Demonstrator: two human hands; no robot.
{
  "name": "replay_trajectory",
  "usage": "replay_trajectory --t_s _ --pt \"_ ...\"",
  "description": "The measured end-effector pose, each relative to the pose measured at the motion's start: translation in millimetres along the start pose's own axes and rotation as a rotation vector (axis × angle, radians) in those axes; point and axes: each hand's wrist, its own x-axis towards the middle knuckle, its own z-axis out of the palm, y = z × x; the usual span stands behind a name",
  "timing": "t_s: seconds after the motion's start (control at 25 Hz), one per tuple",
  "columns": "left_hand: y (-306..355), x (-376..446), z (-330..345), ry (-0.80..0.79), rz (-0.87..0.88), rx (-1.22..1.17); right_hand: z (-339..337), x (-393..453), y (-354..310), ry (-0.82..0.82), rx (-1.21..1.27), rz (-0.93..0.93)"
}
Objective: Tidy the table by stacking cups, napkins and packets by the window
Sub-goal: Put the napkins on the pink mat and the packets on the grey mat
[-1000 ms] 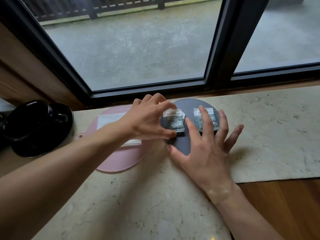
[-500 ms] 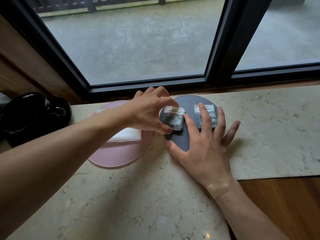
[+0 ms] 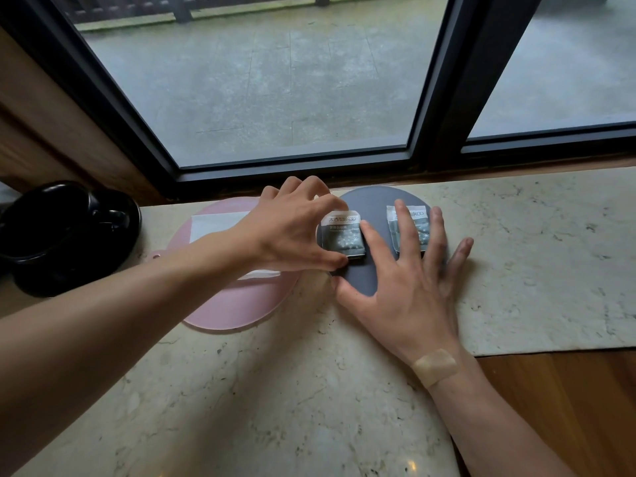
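Two grey sugar packets lie on a dark grey round mat by the window. My left hand pinches the left packet between thumb and fingers. My right hand lies flat with fingers spread, its fingertips resting on the right packet. A white napkin sits on a pink round mat to the left, partly hidden under my left arm. Black cups on a black saucer stand at the far left.
The marble tabletop ends at a wooden edge on the right. The black window frame runs right behind the mats. Bare marble stretches to the right of the grey mat.
Both hands have stayed on the packets; the left hand's grip on the left packet has shifted only slightly. The view has drifted a little.
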Motion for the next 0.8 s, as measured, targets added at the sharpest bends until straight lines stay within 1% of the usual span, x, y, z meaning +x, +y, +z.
replay_trajectory --t_s 0.36,0.6,0.8 --pt "-0.5 1.5 0.0 -0.019 -0.007 -0.003 0.4 -3.3 2.2 0.063 0.030 -0.016" --pt "-0.6 1.4 -0.7 -0.021 -0.011 -0.007 0.2 -6.3 5.7 0.153 0.098 -0.031" --pt "-2.7 2.4 1.0 -0.009 -0.001 -0.013 0.1 -7.0 6.0 0.173 0.104 -0.037"
